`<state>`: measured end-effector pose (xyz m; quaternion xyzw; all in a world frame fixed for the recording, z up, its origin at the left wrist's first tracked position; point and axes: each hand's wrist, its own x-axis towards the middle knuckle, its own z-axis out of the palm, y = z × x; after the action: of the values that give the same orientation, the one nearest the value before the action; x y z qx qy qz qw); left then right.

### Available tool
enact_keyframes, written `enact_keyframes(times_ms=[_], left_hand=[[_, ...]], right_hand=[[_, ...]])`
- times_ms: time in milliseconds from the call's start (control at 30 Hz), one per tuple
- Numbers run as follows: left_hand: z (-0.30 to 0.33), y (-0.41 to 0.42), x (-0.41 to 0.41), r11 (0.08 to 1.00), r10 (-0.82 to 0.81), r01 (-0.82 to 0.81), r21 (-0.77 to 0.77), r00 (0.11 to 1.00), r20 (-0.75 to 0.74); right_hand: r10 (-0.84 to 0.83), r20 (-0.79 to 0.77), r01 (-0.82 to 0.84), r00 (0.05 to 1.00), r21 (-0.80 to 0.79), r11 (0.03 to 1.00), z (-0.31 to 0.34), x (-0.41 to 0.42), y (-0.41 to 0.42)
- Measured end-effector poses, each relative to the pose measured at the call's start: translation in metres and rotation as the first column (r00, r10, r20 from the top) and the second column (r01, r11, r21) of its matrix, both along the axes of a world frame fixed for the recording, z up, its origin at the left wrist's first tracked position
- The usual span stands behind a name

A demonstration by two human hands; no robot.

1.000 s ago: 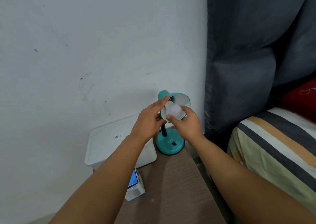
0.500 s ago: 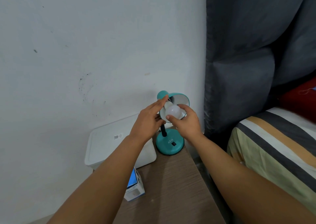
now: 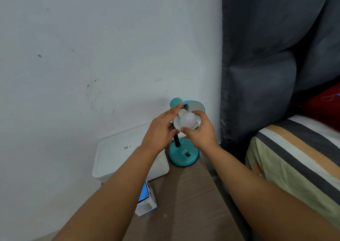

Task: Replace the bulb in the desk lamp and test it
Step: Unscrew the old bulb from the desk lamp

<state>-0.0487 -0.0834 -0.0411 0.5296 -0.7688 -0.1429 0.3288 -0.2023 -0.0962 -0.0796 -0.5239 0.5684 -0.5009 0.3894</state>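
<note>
Centre of the frame, both hands up at the teal desk lamp [image 3: 184, 154], which stands on the far end of a wood-grain table [image 3: 184, 204] against the white wall [image 3: 92, 47]. The right hand [image 3: 199, 131] has the white bulb [image 3: 188, 121] pinched, thumb underneath and fingers curled over the top right, and the bulb sits in the mouth of the lamp's shade [image 3: 195, 106], its narrow neck pointing up and left into the shade; whether it is seated in the socket I cannot tell. The left hand [image 3: 161, 130] is on the shade's left side, forefinger stretched up along the teal cap, the other fingers loosely bent against the rim, steadying it rather than clasping tight. Below, the lamp's round base shows white lettering and a small black switch [image 3: 187, 155]. Left of the base, touching the table's back corner, a white lidded bin [image 3: 114, 154] with a small label. Lower down, half hidden under the left forearm, a blue and white carton [image 3: 147, 202] lies at the table's left edge. Right side of the frame: a dark grey padded headboard [image 3: 266, 56] and striped bedding [image 3: 298, 157].
</note>
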Motion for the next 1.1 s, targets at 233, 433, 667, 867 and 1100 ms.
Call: enact_keyframes(times_ms=[233, 433, 667, 867, 1100], left_hand=[[-0.002, 0.000, 0.000, 1.000, -0.005, 0.005, -0.004, 1.000, -0.003], [-0.002, 0.000, 0.002, 1.000, -0.010, 0.010, -0.028, 1.000, -0.003], [0.012, -0.007, 0.009, 0.999, -0.017, 0.025, -0.033, 0.979, 0.201], [0.023, -0.020, 0.011, 0.996, -0.088, 0.088, 0.014, 0.966, 0.244], [0.021, -0.022, 0.010, 0.996, -0.092, 0.093, 0.004, 0.979, 0.183]], right_hand=[[0.011, 0.024, -0.012, 1.000, 0.039, 0.999, 0.001, -0.001, 0.003], [0.025, -0.008, -0.025, 1.000, -0.003, 1.000, 0.004, -0.003, 0.002], [0.035, -0.041, -0.034, 0.999, 0.029, 0.999, 0.003, -0.005, 0.004], [0.024, -0.021, -0.023, 0.999, 0.034, 0.999, 0.003, -0.006, 0.003], [0.036, -0.001, -0.036, 0.999, 0.014, 0.999, 0.005, -0.004, 0.002]])
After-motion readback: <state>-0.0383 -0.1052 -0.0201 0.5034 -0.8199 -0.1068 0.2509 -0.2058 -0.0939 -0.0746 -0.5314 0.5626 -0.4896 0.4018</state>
